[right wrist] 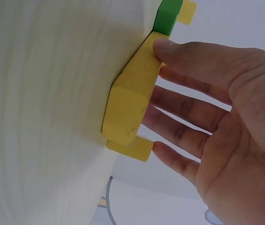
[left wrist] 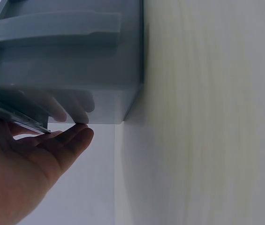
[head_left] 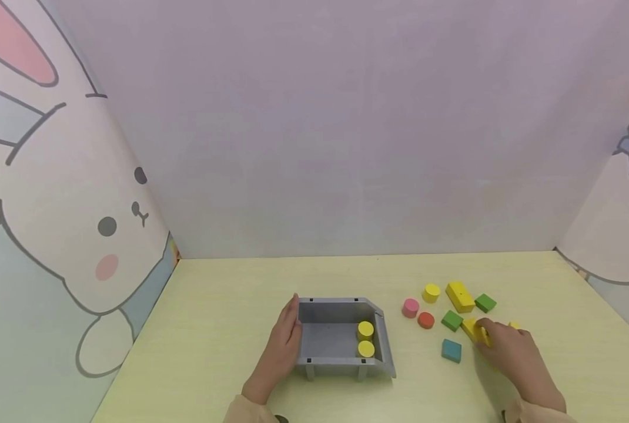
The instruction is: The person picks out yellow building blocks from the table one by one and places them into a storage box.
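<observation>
My left hand (head_left: 284, 341) grips the left end of a grey plastic bin (head_left: 330, 369), its fingers along the outer wall. Two yellow cylinders (head_left: 365, 331) stand inside, near the bin's sloped right end. At the right, my right hand (head_left: 512, 355) pinches a long yellow block (right wrist: 130, 96) with slanted faces; the thumb presses one side and the fingers lie behind it. The block rests at the tabletop, its far end close to a green block (right wrist: 167, 18). Another yellow piece (right wrist: 131, 149) shows beyond its near end, close to the little finger.
Between bin and right hand lie a pink cylinder (head_left: 410, 308), a red disc (head_left: 426, 320), a yellow cylinder (head_left: 431, 293), a teal block (head_left: 451, 351) and a green block (head_left: 452, 321). Farther back are a yellow rectangular block (head_left: 459, 296) and another green block (head_left: 485, 303). Printed curtains enclose the table.
</observation>
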### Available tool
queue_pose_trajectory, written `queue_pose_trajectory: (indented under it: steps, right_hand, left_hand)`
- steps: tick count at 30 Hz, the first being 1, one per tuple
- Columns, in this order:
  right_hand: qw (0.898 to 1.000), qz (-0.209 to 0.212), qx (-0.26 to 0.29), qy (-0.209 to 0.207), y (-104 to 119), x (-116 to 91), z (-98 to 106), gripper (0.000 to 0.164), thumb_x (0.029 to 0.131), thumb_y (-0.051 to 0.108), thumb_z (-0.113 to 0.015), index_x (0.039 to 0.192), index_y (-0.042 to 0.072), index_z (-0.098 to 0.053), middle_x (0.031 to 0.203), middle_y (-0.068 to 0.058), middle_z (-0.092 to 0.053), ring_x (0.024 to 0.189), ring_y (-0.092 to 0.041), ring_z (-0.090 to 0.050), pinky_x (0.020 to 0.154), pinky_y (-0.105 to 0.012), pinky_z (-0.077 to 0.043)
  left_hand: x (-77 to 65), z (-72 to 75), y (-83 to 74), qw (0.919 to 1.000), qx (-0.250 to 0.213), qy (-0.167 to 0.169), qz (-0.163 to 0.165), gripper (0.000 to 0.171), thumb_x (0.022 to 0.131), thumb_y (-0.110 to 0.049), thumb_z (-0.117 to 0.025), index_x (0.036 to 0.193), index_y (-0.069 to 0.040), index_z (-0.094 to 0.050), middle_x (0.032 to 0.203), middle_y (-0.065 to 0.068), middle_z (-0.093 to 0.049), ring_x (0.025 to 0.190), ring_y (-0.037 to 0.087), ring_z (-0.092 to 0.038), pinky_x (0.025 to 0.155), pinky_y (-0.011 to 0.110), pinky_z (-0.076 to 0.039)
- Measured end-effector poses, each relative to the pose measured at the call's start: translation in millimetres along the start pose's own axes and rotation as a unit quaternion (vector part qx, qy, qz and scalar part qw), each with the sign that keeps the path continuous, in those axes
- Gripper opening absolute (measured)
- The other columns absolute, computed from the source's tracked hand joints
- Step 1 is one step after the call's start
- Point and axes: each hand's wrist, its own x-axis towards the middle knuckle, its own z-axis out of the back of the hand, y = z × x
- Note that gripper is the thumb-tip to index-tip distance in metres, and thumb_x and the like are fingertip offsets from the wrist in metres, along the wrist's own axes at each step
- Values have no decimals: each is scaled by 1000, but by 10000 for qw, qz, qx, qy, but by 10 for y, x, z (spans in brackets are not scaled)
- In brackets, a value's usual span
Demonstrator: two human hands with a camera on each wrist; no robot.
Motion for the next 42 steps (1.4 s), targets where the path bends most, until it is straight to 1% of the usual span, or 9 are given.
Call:
queue_pose_trajectory:
  steps: [6,13,15,20,23,28,34,38,42]
  right_hand:
    - [9999,83,-34,-114,18,-8,8,29,76,10,-68,99,-4,-61,81,-15,-67,66,-24,-56,70,-62,-44]
    - [9995,204,-104,-234,20,-26,7,28,74,9,-68,98,-3,-61,77,-11,-66,61,-20,-52,62,-53,-47]
    - [9991,246,-120,-318,17,-34,6,27,74,9,-68,98,-3,-62,77,-12,-66,62,-21,-53,61,-53,-47]
    - [9970,390,-187,-639,26,-55,18,26,72,7,-68,95,-1,-62,75,-11,-66,60,-22,-55,54,-49,-48]
    - [9963,407,-205,-726,55,-58,41,25,71,7,-67,95,0,-62,75,-11,-66,58,-22,-54,51,-47,-47]
    - [9953,412,-246,-837,129,-70,96,26,71,5,-66,96,0,-63,77,-14,-67,61,-28,-57,53,-50,-47]
    - [9926,571,-237,-1041,236,-94,172,28,70,3,-65,98,0,-63,78,-15,-67,63,-30,-57,53,-52,-48]
    - [9914,613,-199,-1142,314,-111,204,29,70,3,-64,99,1,-62,86,-20,-67,70,-36,-57,60,-58,-46]
    - [9897,655,-203,-1257,393,-122,221,29,70,4,-65,99,2,-62,92,-21,-67,75,-38,-57,66,-61,-44]
  left_hand:
    - [7,0,-4,10000,-8,-3,-46,47,96,0,-32,140,9,-19,147,27,-22,133,38,-20,108,56,-25]
    - [5,4,-3,10000,19,4,-44,47,96,-1,-31,140,8,-18,146,29,-22,133,37,-20,108,55,-25]
    - [3,4,2,10000,28,19,-38,48,96,0,-31,140,9,-18,146,29,-22,133,37,-20,108,55,-25]
    - [-1,7,6,10000,39,39,44,48,96,-1,-31,141,7,-17,147,27,-22,133,37,-20,108,55,-24]
    - [-3,10,2,10000,49,25,72,48,97,-2,-31,142,6,-17,147,26,-22,134,36,-20,108,55,-24]
    - [-3,10,2,10000,35,5,-22,48,96,0,-31,141,8,-18,146,28,-22,133,39,-20,107,57,-25]
    - [0,16,-6,9999,65,48,80,48,96,-1,-31,141,6,-17,147,26,-22,134,35,-20,108,55,-25]
    - [2,10,-4,10000,63,43,61,47,96,-1,-31,141,8,-18,147,27,-22,134,36,-20,108,55,-25]
    - [6,-6,16,10000,43,41,-13,47,96,0,-30,140,10,-18,146,29,-23,133,38,-20,107,57,-25]
